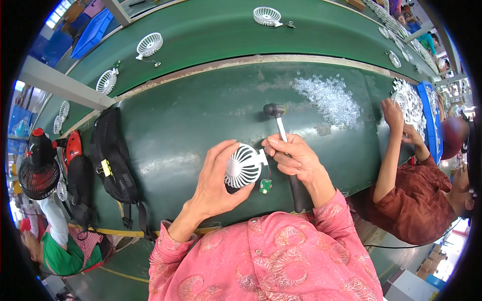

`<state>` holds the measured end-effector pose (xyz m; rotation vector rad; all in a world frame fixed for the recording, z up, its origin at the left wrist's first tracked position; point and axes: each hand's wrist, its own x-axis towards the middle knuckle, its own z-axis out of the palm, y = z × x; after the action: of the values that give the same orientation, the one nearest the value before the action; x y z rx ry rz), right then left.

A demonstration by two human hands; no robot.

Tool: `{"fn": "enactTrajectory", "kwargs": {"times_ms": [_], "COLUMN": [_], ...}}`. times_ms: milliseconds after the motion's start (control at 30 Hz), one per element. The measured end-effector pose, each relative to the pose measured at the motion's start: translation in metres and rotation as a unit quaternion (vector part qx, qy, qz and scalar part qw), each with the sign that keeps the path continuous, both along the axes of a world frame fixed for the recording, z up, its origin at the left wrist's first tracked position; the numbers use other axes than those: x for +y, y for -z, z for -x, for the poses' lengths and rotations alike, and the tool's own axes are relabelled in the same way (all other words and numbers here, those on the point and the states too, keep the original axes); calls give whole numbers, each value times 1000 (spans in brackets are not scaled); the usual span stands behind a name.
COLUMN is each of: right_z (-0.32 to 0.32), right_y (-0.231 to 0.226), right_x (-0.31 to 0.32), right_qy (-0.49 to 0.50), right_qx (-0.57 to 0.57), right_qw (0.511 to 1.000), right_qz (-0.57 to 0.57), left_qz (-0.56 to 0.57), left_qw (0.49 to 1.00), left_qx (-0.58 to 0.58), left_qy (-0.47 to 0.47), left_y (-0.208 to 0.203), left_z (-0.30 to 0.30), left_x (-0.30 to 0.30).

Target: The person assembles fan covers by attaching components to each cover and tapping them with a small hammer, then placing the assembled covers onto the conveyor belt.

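My left hand [213, 180] is wrapped round a white slatted fan housing [246, 168], holding it tilted above the bench. From the housing's short neck a small green circuit board [265, 186] dangles by thin wires. Close to that neck, my right hand [301, 160] is closed, thumb and forefinger pinched together; what sits between them is too small to make out. Beneath the right hand runs a hammer [280, 128] with a black head, bright shaft and black grip. The hand hides part of its shaft, and I cannot tell whether the lower fingers touch it.
Clear small plastic parts [331, 100] lie heaped on the green bench [165, 135]. Beyond it, a green conveyor [211, 35] carries more fan housings. A black backpack [113, 155] and a fan [37, 165] are at left. At right, a co-worker [416, 195] handles white parts beside a blue tray [431, 120].
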<state>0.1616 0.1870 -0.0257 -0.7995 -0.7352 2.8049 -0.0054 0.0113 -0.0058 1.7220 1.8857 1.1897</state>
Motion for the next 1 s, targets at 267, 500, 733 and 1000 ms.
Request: {"fn": "enactTrajectory", "kwargs": {"times_ms": [267,500,733,1000], "right_z": [3,6,5,5], "right_y": [4,2,1,-27], "right_x": [-11,-18,-23,-37], "right_qy": [-14,8,13,13], "right_qx": [19,-4,26,-157], "right_qw": [1000,999,996,922], "right_qz": [5,-34,-82,-355], "left_qz": [0,10,31,44], "left_qw": [1000,998,996,997], "left_qx": [-18,-54,-84,2], "left_qy": [20,14,-2,-64], "left_y": [1,2,1,-5], "left_z": [-6,-4,-1,-9], "left_x": [4,3,1,-4]}}
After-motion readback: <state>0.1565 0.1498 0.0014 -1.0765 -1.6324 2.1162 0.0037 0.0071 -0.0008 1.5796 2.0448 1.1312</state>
